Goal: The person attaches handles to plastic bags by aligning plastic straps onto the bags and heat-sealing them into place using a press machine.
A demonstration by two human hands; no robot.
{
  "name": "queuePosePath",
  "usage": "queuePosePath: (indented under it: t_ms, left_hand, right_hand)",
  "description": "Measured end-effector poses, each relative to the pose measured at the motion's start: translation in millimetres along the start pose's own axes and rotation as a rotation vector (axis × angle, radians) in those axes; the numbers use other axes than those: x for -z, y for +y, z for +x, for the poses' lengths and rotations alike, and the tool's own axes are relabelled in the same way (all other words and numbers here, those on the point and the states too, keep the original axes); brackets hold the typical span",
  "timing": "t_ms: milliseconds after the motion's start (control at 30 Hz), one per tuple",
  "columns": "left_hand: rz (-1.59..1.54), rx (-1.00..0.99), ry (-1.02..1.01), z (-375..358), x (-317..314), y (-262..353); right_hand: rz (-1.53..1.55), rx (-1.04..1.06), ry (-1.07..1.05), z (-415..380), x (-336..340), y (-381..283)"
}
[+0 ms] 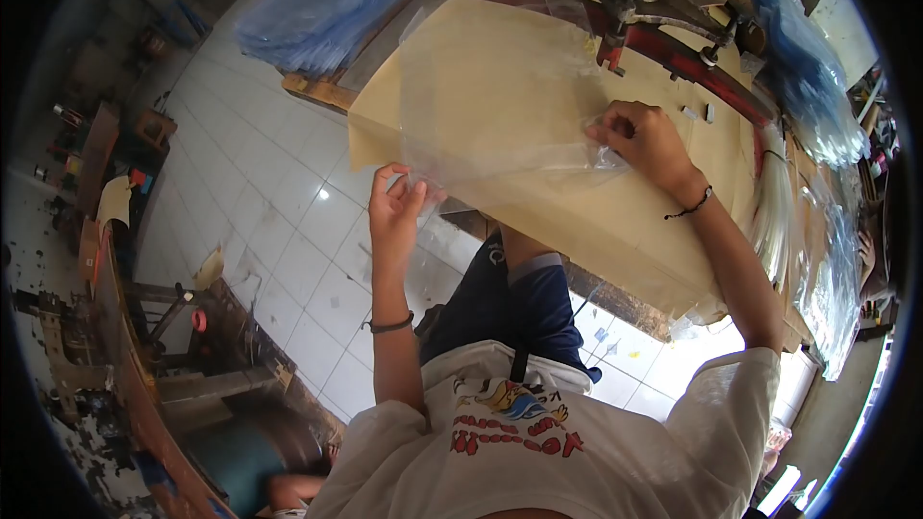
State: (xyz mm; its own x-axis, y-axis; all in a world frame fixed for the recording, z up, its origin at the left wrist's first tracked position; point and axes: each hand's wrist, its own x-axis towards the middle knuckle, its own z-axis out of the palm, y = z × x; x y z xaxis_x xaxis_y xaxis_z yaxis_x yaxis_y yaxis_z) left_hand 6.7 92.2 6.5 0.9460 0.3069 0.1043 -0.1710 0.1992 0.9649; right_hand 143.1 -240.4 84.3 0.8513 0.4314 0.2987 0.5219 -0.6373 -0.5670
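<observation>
A clear plastic sheet (500,86) spans the space between my hands, over the tan paper-like cover (615,240) of the worktable. My left hand (392,207) pinches its near left corner, just past the table's edge. At the near right corner, my right hand (639,139) grips the bunched plastic between thumb and fingers. Beyond the sheet stands a machine (635,0) with a long dark red bar (692,72) crossing the table. Two small pale blocks (710,113) lie on the cover to the right of my right hand.
A stack of bluish plastic sheets (322,14) rests at the table's back left. More clear plastic bundles (803,58) hang along the right side. White floor tiles (288,231) show at left, beside a wooden bench (144,356). Another person's arm (293,490) appears at bottom left.
</observation>
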Motion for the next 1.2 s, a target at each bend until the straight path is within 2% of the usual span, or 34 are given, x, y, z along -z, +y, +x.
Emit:
queuePosePath:
  t_ms: [333, 433, 533, 700, 833, 900, 1033, 1067, 1133, 1200]
  left_hand:
    - [0.136, 0.05, 0.004, -5.7, -9.7, 10.5]
    - [0.057, 0.114, 0.016, -5.9, -9.1, 10.4]
    - [-0.159, 0.163, 0.058, -11.3, -15.3, 18.3]
    - [-0.139, 0.132, 0.042, -12.2, -11.1, 7.0]
    - [-0.109, 0.129, 0.067, -16.2, -11.3, -2.4]
    - [-0.123, 0.098, 0.144, -22.0, -18.8, -3.5]
    - [-0.197, 0.031, 0.271, -43.7, -39.2, -9.9]
    - [-0.199, 0.017, 0.3, -51.2, -46.6, -11.6]
    - [-0.192, -0.013, 0.367, -70.2, -62.0, -14.7]
    - [-0.142, 0.008, 0.312, -92.9, -73.1, -18.5]
  right_hand:
    - [0.015, 0.03, 0.011, -3.8, 0.6, -1.7]
    - [-0.016, 0.036, 0.015, -5.8, 1.4, -2.9]
    - [-0.016, 0.025, 0.012, -2.3, -0.3, -2.1]
    - [0.026, -0.015, -0.01, -3.8, 4.3, -6.4]
    - [0.043, 0.087, 0.131, -5.2, 11.6, -15.1]
    - [0.075, 0.104, 0.189, -7.5, 20.8, -33.7]
    - [-0.117, 0.179, 0.049, -14.7, 34.4, -49.5]
    - [-0.163, 0.126, -0.008, -16.7, 37.9, -54.8]
    - [-0.23, 0.097, 0.024, -17.7, 34.3, -47.3]
    - [-0.258, 0.05, 0.021, -17.4, 29.0, -38.8]
